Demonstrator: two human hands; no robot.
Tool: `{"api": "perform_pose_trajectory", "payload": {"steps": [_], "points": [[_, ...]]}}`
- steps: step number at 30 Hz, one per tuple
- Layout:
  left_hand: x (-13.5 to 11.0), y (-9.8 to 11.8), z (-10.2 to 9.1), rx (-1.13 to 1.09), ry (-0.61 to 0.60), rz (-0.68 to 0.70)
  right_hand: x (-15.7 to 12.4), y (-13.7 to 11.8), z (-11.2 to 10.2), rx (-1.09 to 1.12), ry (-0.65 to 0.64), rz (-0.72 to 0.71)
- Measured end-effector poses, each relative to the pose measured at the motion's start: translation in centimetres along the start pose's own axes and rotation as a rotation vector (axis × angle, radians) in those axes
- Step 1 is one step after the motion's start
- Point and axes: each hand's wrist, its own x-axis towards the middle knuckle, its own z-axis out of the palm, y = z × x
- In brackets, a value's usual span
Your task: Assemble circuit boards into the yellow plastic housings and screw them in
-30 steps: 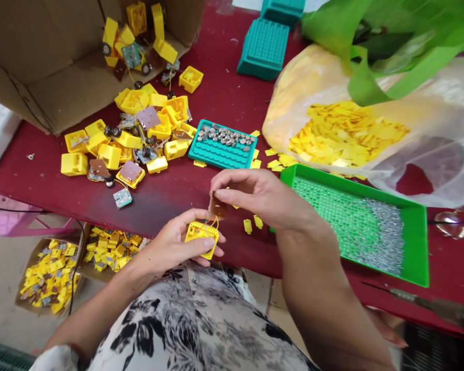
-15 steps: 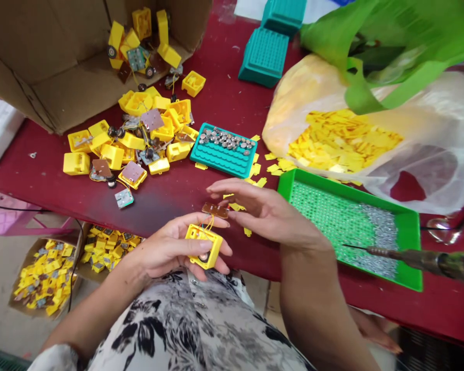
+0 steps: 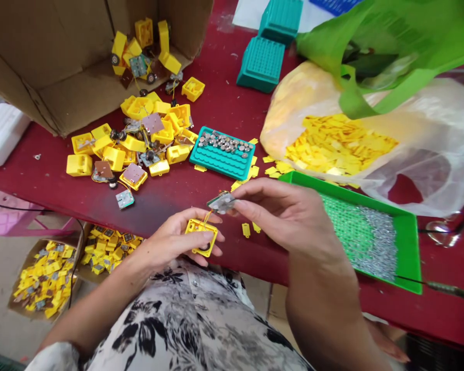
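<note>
My left hand [image 3: 181, 236] is closed around a small yellow plastic case [image 3: 201, 233], its open side facing up, with the thumb pressed over a dark round part inside. Thin wires run from the case to a small circuit board [image 3: 221, 203]. That board is pinched at its right end between thumb and fingers of my right hand [image 3: 282, 211], a little above and to the right of the case. Behind the hands lies a teal tray [image 3: 220, 167] with many small round metal pieces. Loose flat yellow pieces [image 3: 246, 230] lie under my right hand.
A heap of yellow cases [image 3: 135, 139] with boards spreads before a cardboard box [image 3: 73, 98]. To the right stand a green tray [image 3: 410, 242] of screws, a screwdriver shaft [image 3: 444, 288] and a plastic bag [image 3: 286, 103] of yellow pieces. Filled boxes [image 3: 42, 278] sit on the floor.
My right hand has closed on the circuit board, which is lifted, turned over to its grey side and drawn slightly right. The yellow case has tilted. The screwdriver at right has swung lower.
</note>
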Motion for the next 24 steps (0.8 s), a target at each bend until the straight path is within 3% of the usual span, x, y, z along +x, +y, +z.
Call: {"api": "perform_pose_trajectory", "payload": {"steps": [8, 15, 20, 24], "points": [[-0.1, 0.0, 0.5, 0.027, 0.047, 0.033, 0.2, -0.7, 0.7, 0.063, 0.037, 0.039], [-0.3, 0.1, 0.7, 0.035, -0.003, 0.023, 0.4, 0.7, 0.0, 0.017, -0.040, -0.169], [-0.3, -0.3, 0.5, 0.251, 0.082, 0.060, 0.6, 1.1, -0.4, -0.076, -0.090, 0.016], [-0.2, -0.9, 0.1, 0.437, 0.093, 0.115, 1.6, 1.0, -0.1, -0.199, -0.319, 0.081]]}}
